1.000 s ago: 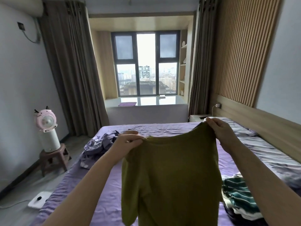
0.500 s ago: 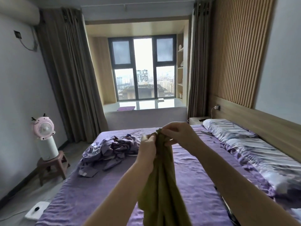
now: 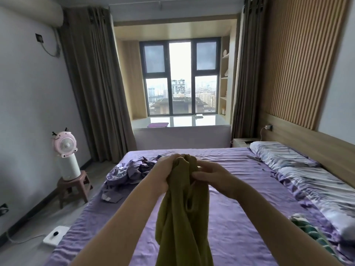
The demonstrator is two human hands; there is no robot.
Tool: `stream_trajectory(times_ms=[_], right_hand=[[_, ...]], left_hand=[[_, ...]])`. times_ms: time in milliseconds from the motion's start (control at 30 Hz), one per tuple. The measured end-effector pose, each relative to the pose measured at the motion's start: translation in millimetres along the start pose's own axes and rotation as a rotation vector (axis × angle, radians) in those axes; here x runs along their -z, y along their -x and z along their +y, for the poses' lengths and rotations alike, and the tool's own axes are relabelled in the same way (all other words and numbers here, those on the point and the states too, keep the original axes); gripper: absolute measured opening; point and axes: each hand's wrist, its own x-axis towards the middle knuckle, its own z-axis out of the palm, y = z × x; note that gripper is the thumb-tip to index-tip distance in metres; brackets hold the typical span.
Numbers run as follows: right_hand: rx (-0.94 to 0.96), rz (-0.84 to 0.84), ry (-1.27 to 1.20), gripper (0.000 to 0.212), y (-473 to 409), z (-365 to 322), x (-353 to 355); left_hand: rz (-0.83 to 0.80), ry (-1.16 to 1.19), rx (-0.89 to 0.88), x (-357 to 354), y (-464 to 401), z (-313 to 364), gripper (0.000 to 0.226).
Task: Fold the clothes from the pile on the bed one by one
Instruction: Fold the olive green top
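An olive-green shirt (image 3: 180, 217) hangs doubled lengthwise in front of me above the purple bed (image 3: 240, 208). My left hand (image 3: 163, 175) grips its bunched top edge. My right hand (image 3: 213, 177) pinches the same top fold from the right, touching the left hand's hold. A striped green and white garment (image 3: 307, 230) from the pile shows at the lower right edge of the bed.
A crumpled purple sheet (image 3: 128, 171) lies on the bed's left side. Two pillows (image 3: 299, 169) line the wooden headboard at the right. A pink fan (image 3: 65, 144) stands on a brown stool by the left wall. A white scale (image 3: 55, 235) sits on the floor.
A second ago my hands held the shirt spread wide by its shoulders. They came together, doubling the shirt, and now hold it bunched at the top.
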Motion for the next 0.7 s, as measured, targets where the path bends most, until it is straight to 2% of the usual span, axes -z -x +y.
stream_trajectory(times_ms=[67, 133, 233, 267, 333, 367, 433, 500, 567, 700], right_hand=[[-0.054, 0.143, 0.001, 0.022, -4, -1, 1], [-0.083, 0.233, -0.046, 0.019, -5, 0, 7], [-0.072, 0.284, -0.014, 0.013, -4, 2, 16], [-0.074, 0.290, 0.010, 0.013, -3, 4, 18], [-0.079, 0.316, 0.016, 0.017, -3, 9, 19], [-0.077, 0.340, -0.014, 0.017, -2, 11, 18], [-0.071, 0.414, -0.097, 0.012, 0, 11, 20], [-0.058, 0.498, -0.137, 0.011, 4, 9, 27], [-0.061, 0.517, -0.076, 0.013, 10, 8, 39], [-0.193, 0.335, 0.005, 0.017, 24, 6, 65]], left_hand=[[0.109, -0.211, -0.143, 11, -7, 3, 0.034], [0.183, -0.455, -0.250, 23, -7, 8, 0.052], [0.098, -0.749, -0.295, 41, -3, 12, 0.085], [0.042, -0.774, -0.259, 46, -1, 12, 0.083], [-0.096, -0.723, -0.159, 52, 5, 10, 0.057], [-0.153, -0.718, -0.125, 54, 8, 10, 0.051], [-0.213, -0.809, -0.111, 63, 7, 4, 0.050], [-0.221, -0.906, -0.121, 71, 5, -1, 0.044], [-0.166, -0.965, -0.172, 81, 0, -5, 0.034], [-0.099, -0.818, -0.241, 97, 0, -7, 0.017]])
